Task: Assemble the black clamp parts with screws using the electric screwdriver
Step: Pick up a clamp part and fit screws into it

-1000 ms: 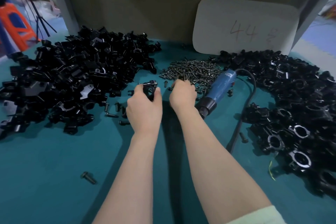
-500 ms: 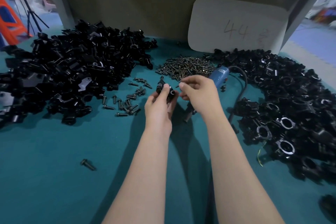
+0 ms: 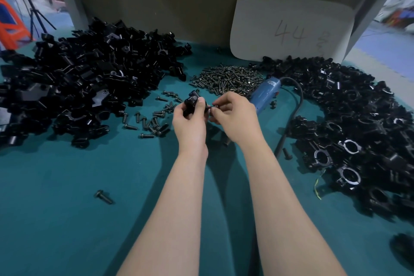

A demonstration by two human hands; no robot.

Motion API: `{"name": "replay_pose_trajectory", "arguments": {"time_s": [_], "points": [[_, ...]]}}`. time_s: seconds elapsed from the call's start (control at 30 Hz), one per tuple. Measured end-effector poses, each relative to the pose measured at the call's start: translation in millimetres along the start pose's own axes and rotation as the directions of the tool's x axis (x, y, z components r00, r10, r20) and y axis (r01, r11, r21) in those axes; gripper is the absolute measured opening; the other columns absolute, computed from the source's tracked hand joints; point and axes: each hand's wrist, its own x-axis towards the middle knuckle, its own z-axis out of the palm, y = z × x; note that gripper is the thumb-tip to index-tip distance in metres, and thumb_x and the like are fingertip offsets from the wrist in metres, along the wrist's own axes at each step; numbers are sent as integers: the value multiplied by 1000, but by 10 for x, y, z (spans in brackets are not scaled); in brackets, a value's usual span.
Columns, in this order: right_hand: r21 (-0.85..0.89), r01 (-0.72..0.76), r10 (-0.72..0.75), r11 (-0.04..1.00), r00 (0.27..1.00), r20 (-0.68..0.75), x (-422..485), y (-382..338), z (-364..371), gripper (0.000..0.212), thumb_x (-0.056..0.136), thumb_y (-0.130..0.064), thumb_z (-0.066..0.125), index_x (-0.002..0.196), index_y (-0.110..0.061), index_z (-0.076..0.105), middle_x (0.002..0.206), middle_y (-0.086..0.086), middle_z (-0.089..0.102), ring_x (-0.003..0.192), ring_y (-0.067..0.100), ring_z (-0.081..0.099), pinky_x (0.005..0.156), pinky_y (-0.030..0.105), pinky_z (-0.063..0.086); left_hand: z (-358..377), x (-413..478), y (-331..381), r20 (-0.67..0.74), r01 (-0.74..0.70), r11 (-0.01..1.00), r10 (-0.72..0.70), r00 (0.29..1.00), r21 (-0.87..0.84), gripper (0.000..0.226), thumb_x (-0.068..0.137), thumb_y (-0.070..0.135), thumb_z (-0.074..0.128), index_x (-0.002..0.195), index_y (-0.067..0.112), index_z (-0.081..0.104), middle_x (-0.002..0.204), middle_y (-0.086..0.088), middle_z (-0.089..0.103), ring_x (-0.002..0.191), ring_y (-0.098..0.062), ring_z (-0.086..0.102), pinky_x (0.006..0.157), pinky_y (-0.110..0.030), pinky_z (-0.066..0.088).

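Note:
My left hand (image 3: pixel 190 123) grips a small black clamp part (image 3: pixel 192 102) above the middle of the teal table. My right hand (image 3: pixel 235 116) pinches a dark screw (image 3: pixel 212 107) right beside that part, its tip pointing at it. The blue electric screwdriver (image 3: pixel 265 94) lies on the table just behind my right hand, its black cord (image 3: pixel 298 105) curving to the right. A heap of loose screws (image 3: pixel 228 78) sits behind both hands. Unassembled black clamp parts (image 3: pixel 89 80) are piled at the left.
A pile of assembled black clamps (image 3: pixel 349 127) fills the right side. Scattered screws (image 3: pixel 152 119) lie left of my hands, and single screws (image 3: pixel 103 197) rest on the near table. A white card marked 44 (image 3: pixel 291 29) leans on the back wall.
My right hand left the screw heap with a screw and came to the clamp part. My left hand carried the part rightward and nearer to me.

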Motion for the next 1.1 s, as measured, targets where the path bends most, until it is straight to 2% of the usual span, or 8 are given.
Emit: {"name": "replay_pose_trajectory", "arguments": {"time_s": [0.17, 0.27, 0.37, 0.47, 0.6, 0.83, 0.97, 1.1], "points": [[-185, 52, -54, 981, 999, -8, -4, -33, 54, 10, 89, -13, 59, 81, -20, 57, 82, 5, 68, 79, 21, 66, 75, 35, 54, -6, -22, -58, -2, -193, 949, 200, 980, 251, 14, 91, 18, 65, 92, 23, 52, 89, 5, 64, 84, -11, 61, 76, -18, 48], [-289, 85, -90, 953, 996, -3, -12, -64, 110, 11, 91, -15, 52, 90, -12, 63, 83, 8, 67, 79, 25, 61, 71, 35, 51, -26, -30, -60, 24, -293, 869, 309, 951, 400, 18, 90, 20, 66, 99, 21, 51, 87, 8, 65, 84, -12, 63, 83, -23, 50], [-236, 50, -40, 971, 998, 47, -7, -73, 104, 10, 92, -14, 54, 93, -13, 64, 75, -1, 64, 75, 20, 62, 68, 29, 50, -42, -14, -27, 10, -275, 881, 294, 956, 384, 19, 91, 20, 66, 102, 18, 51, 92, 0, 66, 88, -19, 65, 90, -37, 53], [-234, 60, -30, 970, 991, 131, 6, -61, 89, 16, 95, -12, 50, 97, -9, 66, 84, 4, 68, 79, 20, 65, 75, 31, 53, -45, -3, -18, 7, -278, 882, 298, 955, 381, 18, 91, 20, 65, 102, 17, 51, 87, 4, 64, 84, -18, 64, 88, -44, 54], [-261, 65, -38, 963, 993, 108, -12, -44, 86, 33, 101, -22, 41, 73, -11, 55, 63, -4, 58, 61, 15, 58, 66, 29, 45, -36, -16, -17, 36, -290, 882, 298, 954, 373, 17, 91, 22, 65, 99, 23, 50, 89, 3, 64, 86, -20, 64, 87, -46, 54], [-235, 23, -18, 972, 1000, 19, -26, -41, 144, 47, 103, -34, 33, 64, -14, 49, 61, -2, 50, 65, 21, 48, 61, 30, 28, -10, -29, -33, 53, -323, 853, 331, 942, 409, 18, 91, 24, 65, 103, 19, 52, 87, 9, 63, 79, -7, 61, 81, -21, 51], [-103, 38, -36, 994, 999, 26, -8, -35, 108, 8, 96, -23, 52, 98, -17, 57, 78, -8, 58, 73, 9, 56, 64, 18, 40, -17, 3, -20, 4, -275, 897, 292, 956, 346, 16, 91, 22, 65, 98, 18, 51, 86, 5, 63, 78, -12, 60, 78, -22, 51], [-176, 72, -72, 982, 997, 7, 8, -26, 109, 6, 95, -16, 53, 90, -20, 53, 74, -14, 53, 65, -1, 50, 56, 7, 40, 7, -17, -25, 4, -219, 926, 229, 974, 309, 15, 91, 21, 65, 92, 23, 50, 90, -3, 65, 83, -19, 62, 84, -33, 52]]}}
